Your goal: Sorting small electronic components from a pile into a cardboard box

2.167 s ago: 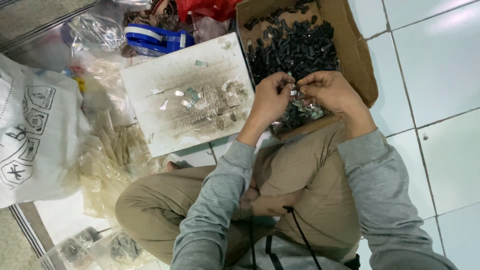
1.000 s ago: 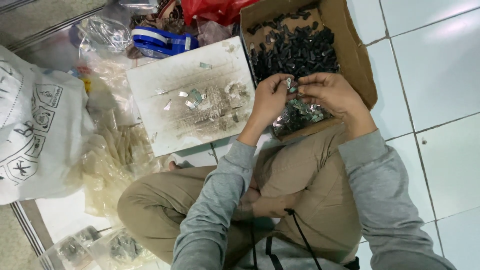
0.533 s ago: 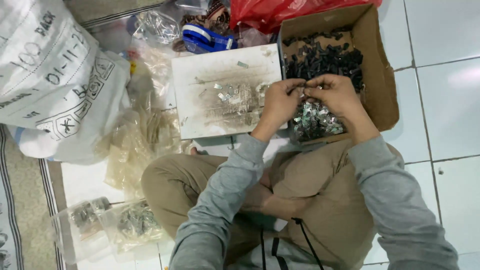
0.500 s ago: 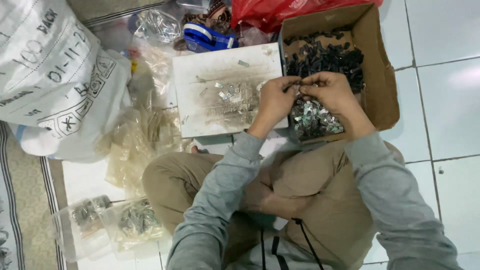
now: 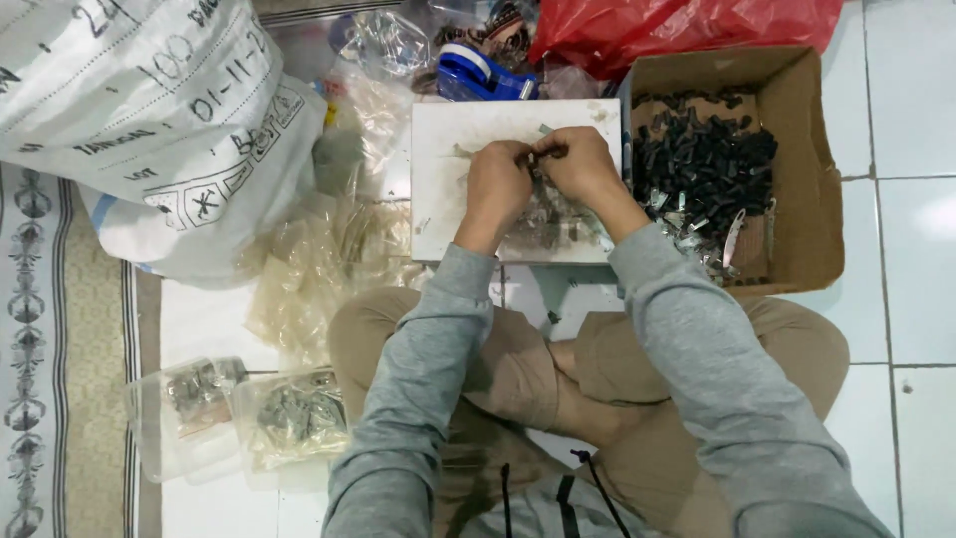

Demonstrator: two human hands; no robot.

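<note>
White tiled floor (image 5: 921, 249), patterned mat (image 5: 40, 329) along one edge. Seated cross-legged on it in tan trousers and grey sleeves, seen from above.

Flat white board (image 5: 448, 149) lying on the floor just ahead of the knees, smudged grey, with a scatter of small metal pieces (image 5: 558, 224) near its middle. Both hands raised just over that board, knuckles close together, nearly touching. Left hand (image 5: 498, 184) curled, fingertips pinched toward the right. Right hand (image 5: 578, 164) likewise curled, thumb and fingers closed on a small dark part (image 5: 551, 152) held between the two hands; too small to tell its shape, and not clear whether the left fingers grip it too.

Open cardboard box (image 5: 807, 159) touching the board's right edge, holding a heap of small black parts (image 5: 702, 164) at the far end and some shiny metal bits (image 5: 712, 244) at the near end. Red plastic bag (image 5: 687, 25) beyond the box. Blue tape dispenser (image 5: 483, 75) just past the board's far edge, among crumpled clear plastic (image 5: 383, 45).

Large white woven sack (image 5: 149, 120) with dark printing at the far left. Heap of empty clear bags (image 5: 319, 269) between sack and left knee. Two filled clear bags (image 5: 244, 418) of small parts beside the left thigh, lying side by side.
</note>
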